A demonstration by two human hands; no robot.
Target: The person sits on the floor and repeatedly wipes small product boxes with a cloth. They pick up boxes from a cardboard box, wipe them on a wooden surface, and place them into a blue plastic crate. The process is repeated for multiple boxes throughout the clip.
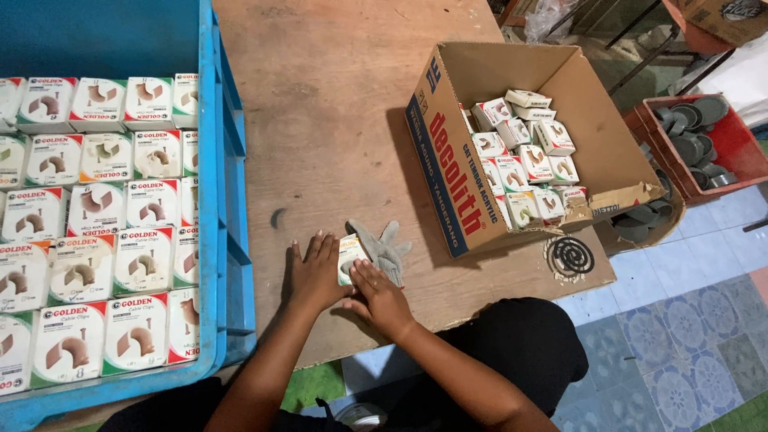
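A worn wooden table [336, 104] fills most of the view, and past its right edge lies a floor of pale blue patterned tiles [680, 352] with a red crate [740, 148] standing on it.

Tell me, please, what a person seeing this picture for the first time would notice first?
First, the big blue plastic crate at the left, packed with neat rows of small white printed boxes. Next, the open brown cardboard carton at the upper right of the wooden table, holding a loose heap of similar boxes. In the middle front, the left hand and right hand press one small box beside a grey work glove.
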